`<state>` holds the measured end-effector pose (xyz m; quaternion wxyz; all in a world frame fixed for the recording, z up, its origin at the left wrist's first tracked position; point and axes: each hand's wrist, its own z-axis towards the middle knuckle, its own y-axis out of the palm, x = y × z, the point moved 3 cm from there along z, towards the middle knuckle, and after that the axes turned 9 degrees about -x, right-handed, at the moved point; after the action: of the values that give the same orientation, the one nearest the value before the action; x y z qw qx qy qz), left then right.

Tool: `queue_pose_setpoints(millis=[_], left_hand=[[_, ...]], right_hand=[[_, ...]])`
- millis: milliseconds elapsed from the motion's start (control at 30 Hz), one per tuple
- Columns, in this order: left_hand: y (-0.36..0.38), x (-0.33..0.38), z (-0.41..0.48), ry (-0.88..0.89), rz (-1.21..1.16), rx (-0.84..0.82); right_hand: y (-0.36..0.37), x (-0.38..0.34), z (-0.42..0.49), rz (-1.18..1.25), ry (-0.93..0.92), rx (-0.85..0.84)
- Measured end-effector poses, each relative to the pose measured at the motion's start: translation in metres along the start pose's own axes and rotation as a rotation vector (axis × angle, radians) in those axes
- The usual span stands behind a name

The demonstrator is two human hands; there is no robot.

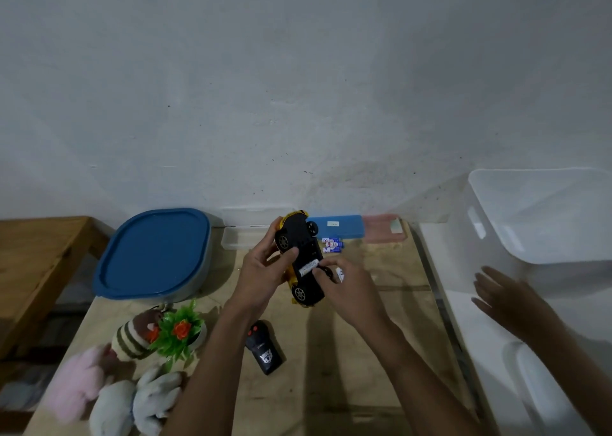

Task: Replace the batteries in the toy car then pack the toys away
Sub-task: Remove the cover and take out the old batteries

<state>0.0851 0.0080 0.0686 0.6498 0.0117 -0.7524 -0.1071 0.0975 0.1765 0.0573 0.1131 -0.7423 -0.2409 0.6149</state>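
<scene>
The yellow toy car (303, 256) is held upside down above the table, its black underside facing me. My left hand (261, 273) grips it by the left side. A white-labelled battery (308, 267) lies in the open compartment in the underside. My right hand (347, 286) touches that spot with its fingertips and holds another blue-and-white battery (340, 275). Two spare batteries (332, 245) lie on the table just behind the car. The black remote control (264, 348) lies on the table below my hands.
A grey tub with a blue lid (155, 256) stands at the left. Plush toys (109, 389) and a small fake plant (178, 331) sit front left. Blue (336, 226) and pink (384, 230) cases line the wall. A white bin (543, 223) stands right, another hand (503, 296) below it.
</scene>
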Motion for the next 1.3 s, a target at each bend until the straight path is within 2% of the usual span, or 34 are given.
queue_pose_setpoints(millis=[167, 367, 500, 700, 1167, 1300], left_hand=[[0.002, 0.001, -0.001, 0.024, 0.034, 0.009], [0.01, 0.0, -0.002, 0.028, 0.044, 0.013], [0.011, 0.0, 0.0, 0.038, 0.038, 0.015], [0.013, 0.003, -0.002, 0.062, 0.052, 0.016], [0.011, -0.001, -0.002, 0.027, 0.032, 0.019], [0.004, 0.0, 0.0, -0.003, 0.012, 0.053]], right_hand=[[0.004, -0.004, 0.0, 0.131, 0.038, -0.03], [0.009, -0.007, 0.002, 0.173, 0.041, -0.07], [0.012, -0.009, -0.003, 0.262, 0.034, -0.021], [0.011, -0.005, -0.006, 0.197, 0.034, 0.048], [0.014, -0.004, 0.0, 0.282, 0.033, 0.023], [0.004, -0.001, 0.003, 0.133, -0.026, 0.0]])
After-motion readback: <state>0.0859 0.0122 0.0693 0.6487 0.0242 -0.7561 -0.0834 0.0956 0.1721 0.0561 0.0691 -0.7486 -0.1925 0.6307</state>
